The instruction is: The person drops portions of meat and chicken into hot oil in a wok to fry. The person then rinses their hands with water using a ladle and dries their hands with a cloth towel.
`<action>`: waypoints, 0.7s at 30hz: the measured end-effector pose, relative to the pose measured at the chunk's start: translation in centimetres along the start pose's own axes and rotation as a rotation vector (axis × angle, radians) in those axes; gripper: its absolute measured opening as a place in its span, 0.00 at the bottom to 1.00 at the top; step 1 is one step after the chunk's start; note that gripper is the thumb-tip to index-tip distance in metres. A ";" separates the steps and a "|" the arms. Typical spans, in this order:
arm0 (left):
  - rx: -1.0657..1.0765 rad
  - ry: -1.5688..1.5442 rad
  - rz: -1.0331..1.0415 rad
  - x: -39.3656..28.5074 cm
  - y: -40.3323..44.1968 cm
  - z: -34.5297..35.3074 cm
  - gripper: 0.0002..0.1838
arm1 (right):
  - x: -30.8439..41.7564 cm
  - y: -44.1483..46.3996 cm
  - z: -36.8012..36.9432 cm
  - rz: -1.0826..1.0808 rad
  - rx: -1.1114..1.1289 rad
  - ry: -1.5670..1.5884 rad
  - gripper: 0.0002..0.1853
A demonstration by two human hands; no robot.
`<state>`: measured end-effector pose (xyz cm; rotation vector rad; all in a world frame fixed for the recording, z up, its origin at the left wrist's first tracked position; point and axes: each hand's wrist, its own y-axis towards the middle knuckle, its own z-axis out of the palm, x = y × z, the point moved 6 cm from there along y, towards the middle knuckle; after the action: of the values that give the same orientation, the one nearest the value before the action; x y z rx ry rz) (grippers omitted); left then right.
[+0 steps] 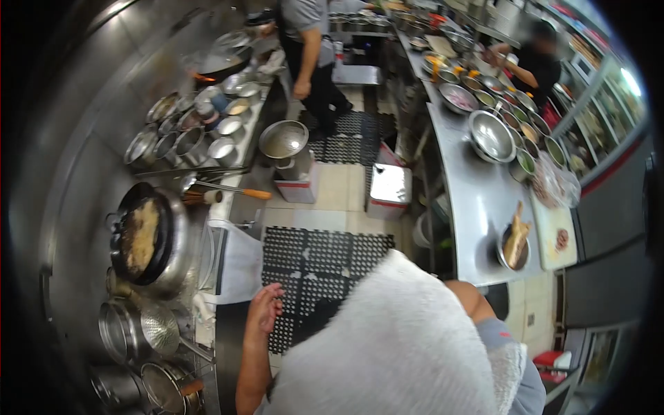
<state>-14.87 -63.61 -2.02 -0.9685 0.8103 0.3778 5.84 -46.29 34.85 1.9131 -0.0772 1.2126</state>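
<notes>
My left hand [265, 308] hangs beside the stove counter, its fingers loosely bent and apart, holding nothing. Nearest to it is a white cloth [238, 266] draped over the counter edge. A large white towel [394, 339] fills the lower middle, close to the camera. My right arm [467, 301] shows partly behind the towel, but the right hand is hidden. On the left, a black wok [168, 242] holds browned food [142, 238] in bubbling oil.
Strainers [160, 330] and pots [116, 328] crowd the stove's near end. A ladle with an orange handle [256, 194] lies farther along. On the right, a steel table [470, 197] carries bowls and a cutting board [553, 238]. One person [315, 55] stands ahead, another [536, 66] at right.
</notes>
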 end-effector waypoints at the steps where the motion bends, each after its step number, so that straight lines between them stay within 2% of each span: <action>1: -0.026 0.044 0.011 -0.3 -0.2 0.1 0.15 | 0.0 -0.2 0.0 -0.001 0.003 0.008 0.21; 7: -0.070 0.038 -0.071 0.4 -1.2 -0.6 0.15 | -0.2 -1.2 -0.9 0.011 -0.012 0.006 0.21; 12: -0.115 0.136 -0.012 -0.1 -1.7 -0.5 0.15 | -0.1 -1.6 -1.5 -0.021 -0.047 0.005 0.20; 18: -0.065 0.142 0.025 -0.3 -1.4 0.1 0.15 | 0.0 -2.1 -1.4 -0.014 -0.037 -0.011 0.20; 21: -0.022 0.041 -0.016 0.1 -0.9 -0.1 0.14 | -0.2 -2.1 -1.0 0.000 -0.037 -0.023 0.20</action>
<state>-14.29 -64.19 -1.62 -1.0058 0.8361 0.3548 5.96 -44.35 33.57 1.8954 -0.1107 1.1813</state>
